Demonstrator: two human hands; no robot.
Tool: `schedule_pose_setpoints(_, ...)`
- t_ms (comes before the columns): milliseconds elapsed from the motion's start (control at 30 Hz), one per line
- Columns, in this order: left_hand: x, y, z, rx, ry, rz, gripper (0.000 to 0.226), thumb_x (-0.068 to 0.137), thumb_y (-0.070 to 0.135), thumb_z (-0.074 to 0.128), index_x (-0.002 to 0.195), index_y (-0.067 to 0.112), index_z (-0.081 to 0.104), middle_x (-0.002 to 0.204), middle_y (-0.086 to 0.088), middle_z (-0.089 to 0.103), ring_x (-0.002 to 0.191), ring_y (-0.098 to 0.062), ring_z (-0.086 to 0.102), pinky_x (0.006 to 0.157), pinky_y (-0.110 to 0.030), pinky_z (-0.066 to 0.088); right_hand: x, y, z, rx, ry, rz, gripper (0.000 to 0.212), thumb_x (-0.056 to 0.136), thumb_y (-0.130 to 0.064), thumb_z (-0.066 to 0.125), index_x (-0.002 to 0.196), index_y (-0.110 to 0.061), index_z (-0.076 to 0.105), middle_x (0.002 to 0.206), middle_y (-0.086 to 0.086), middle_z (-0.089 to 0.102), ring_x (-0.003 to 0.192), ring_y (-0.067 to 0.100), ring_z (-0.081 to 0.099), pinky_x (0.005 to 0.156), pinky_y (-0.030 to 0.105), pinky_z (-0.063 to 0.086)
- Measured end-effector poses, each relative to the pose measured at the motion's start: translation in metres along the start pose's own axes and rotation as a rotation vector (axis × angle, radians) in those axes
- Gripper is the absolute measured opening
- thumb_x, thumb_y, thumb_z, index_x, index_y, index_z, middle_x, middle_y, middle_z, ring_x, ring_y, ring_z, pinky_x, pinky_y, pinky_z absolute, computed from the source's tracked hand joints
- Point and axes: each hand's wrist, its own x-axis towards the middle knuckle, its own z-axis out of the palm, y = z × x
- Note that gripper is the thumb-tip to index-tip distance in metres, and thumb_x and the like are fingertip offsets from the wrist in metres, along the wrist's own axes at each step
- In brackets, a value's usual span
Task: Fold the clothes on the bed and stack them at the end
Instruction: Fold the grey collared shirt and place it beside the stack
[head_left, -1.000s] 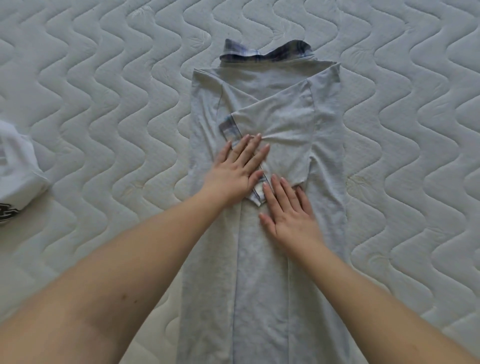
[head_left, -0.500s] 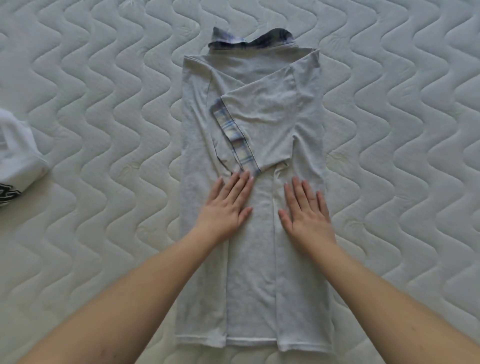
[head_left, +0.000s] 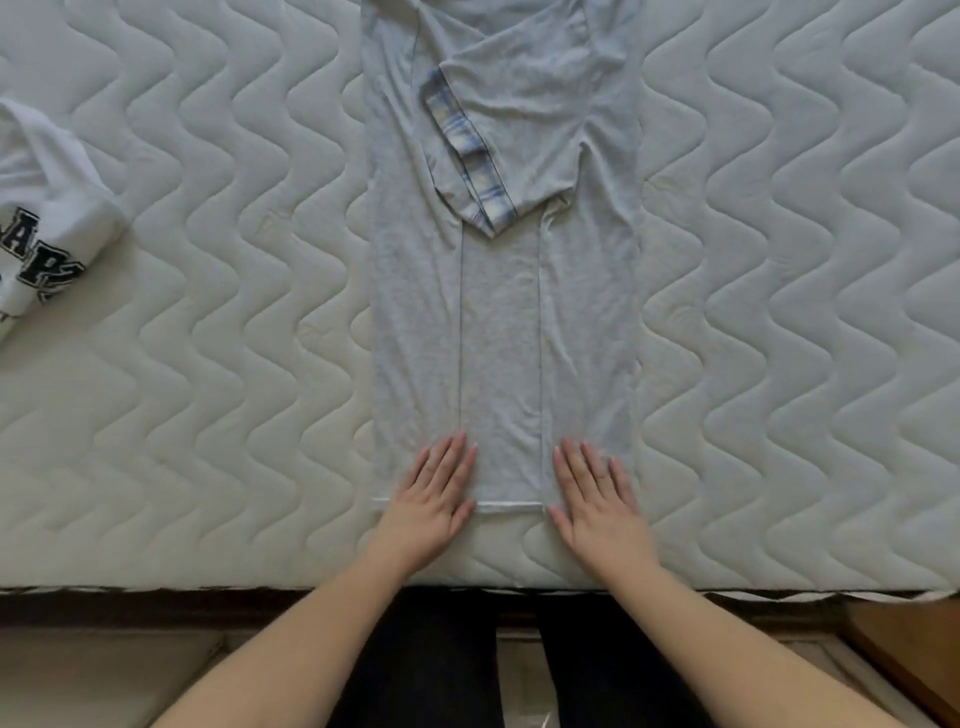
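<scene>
A grey shirt (head_left: 498, 322) lies lengthwise on the quilted mattress (head_left: 779, 312), its two sides already turned in toward the middle so that it forms a long narrow panel; the top of it runs out of view at the upper edge. A sleeve with a plaid cuff (head_left: 467, 156) is folded across the upper chest. The left hand (head_left: 434, 501) and the right hand (head_left: 597, 501) rest flat on the shirt's near hem, one on each folded-in side, fingers straight and lying close together, gripping nothing; the hem lies near the mattress's front edge. Judged from this arrangement, the lengthwise folds are complete and the panel is being pressed smooth at the hem. What remains for this garment appears to be the crosswise fold, bringing hem toward collar, and then its placing at the end of the bed. A white garment with black lettering (head_left: 47, 218) lies crumpled, well apart at the left edge of the mattress, apparently not yet folded. No finished stack is visible here, so the task looks to be in an early-to-middle stage.
</scene>
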Motion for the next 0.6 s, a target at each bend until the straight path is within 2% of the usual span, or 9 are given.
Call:
schedule_pose_setpoints(67,-0.022,0.009,0.003,-0.026,-0.044,-0.055,0.073,0.097,0.044,0.040,0.156,0.009,0.014,0.162,-0.009,0.016,0.148,-0.021,0.022,0.120,-0.036,0.018,-0.019,-0.004,0.004,-0.021,0.014,-0.053,0.064,0.092,-0.043,0.039,0.146,-0.009,0.045,0.155,0.007,0.038,0.141,0.026,0.039,0.112,0.045,0.028)
schedule_pose_setpoints(133,-0.040,0.013,0.003,-0.033,-0.039,-0.172,0.073,0.093,0.040,0.043,0.153,0.003,0.023,0.159,-0.014,0.021,0.147,-0.023,0.022,0.119,-0.032,0.014,-0.031,-0.007,0.006,-0.091,0.004,-0.099,0.061,0.092,-0.033,0.039,0.147,-0.007,0.042,0.156,0.009,0.034,0.142,0.028,0.037,0.114,0.048,0.030)
schedule_pose_setpoints(233,-0.066,0.012,0.007,0.051,-0.043,-0.230,0.070,0.089,0.026,0.047,0.151,0.001,0.025,0.160,-0.017,0.020,0.148,-0.028,0.022,0.119,-0.039,0.019,-0.038,-0.017,0.004,-0.176,0.003,-0.119,0.058,0.090,-0.014,0.030,0.146,-0.001,0.041,0.153,0.018,0.037,0.139,0.036,0.039,0.111,0.051,0.035)
schedule_pose_setpoints(300,-0.071,0.006,0.003,0.132,-0.043,-0.191,0.067,0.088,0.013,0.043,0.152,0.005,0.027,0.160,-0.014,0.021,0.147,-0.027,0.026,0.117,-0.045,0.023,-0.032,-0.023,0.000,-0.247,-0.002,-0.128,0.056,0.091,-0.013,0.027,0.141,0.000,0.048,0.146,0.021,0.047,0.132,0.038,0.048,0.104,0.049,0.043)
schedule_pose_setpoints(433,-0.055,-0.009,-0.009,0.240,-0.036,-0.053,0.061,0.083,0.008,0.032,0.142,0.005,0.048,0.143,-0.018,0.049,0.130,-0.031,0.051,0.106,-0.053,0.041,-0.015,-0.021,-0.004,-0.344,0.037,-0.221,0.048,0.091,-0.013,0.033,0.124,-0.004,0.067,0.123,0.017,0.066,0.111,0.033,0.064,0.086,0.043,0.055)
schedule_pose_setpoints(533,-0.043,-0.020,-0.017,0.349,-0.002,0.070,0.055,0.081,0.010,0.033,0.134,0.007,0.048,0.126,-0.016,0.062,0.112,-0.032,0.060,0.088,-0.047,0.052,-0.006,-0.013,-0.004,-0.334,0.095,-0.290,0.044,0.089,-0.012,0.036,0.115,-0.009,0.072,0.111,0.010,0.070,0.098,0.027,0.068,0.077,0.037,0.056)
schedule_pose_setpoints(600,-0.030,-0.024,-0.025,0.391,0.038,0.160,0.044,0.080,0.013,0.039,0.124,0.011,0.045,0.116,-0.014,0.066,0.098,-0.031,0.062,0.076,-0.040,0.054,0.003,-0.003,-0.008,-0.306,0.153,-0.336,0.038,0.086,-0.011,0.044,0.110,-0.012,0.074,0.104,0.009,0.071,0.088,0.027,0.068,0.070,0.036,0.055)
